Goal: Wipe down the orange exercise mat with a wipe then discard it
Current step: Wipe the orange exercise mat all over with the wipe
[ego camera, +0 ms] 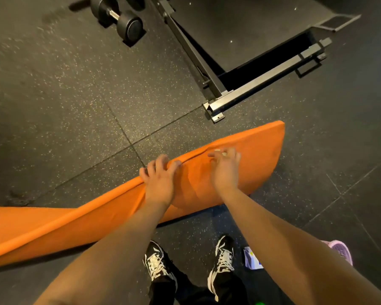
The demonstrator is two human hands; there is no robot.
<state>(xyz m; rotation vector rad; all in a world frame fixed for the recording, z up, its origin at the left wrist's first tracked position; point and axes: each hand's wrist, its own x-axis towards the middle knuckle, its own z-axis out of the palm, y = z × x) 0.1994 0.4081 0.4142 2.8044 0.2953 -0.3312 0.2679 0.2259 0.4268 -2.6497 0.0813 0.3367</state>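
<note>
A wide-angle head camera looks steeply down at speckled black rubber floor. Black-and-white laced shoes sit at six o'clock.

Speckled rubber floor under orange mat, dumbbell, metal frame (packet beside shoes)

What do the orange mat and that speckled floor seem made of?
The orange mat: probably soft foam with a matte skin; it bends and creases where the left hand grips it. The floor: likely rubber tiles, matte black with pale flecks and straight seams.
</note>
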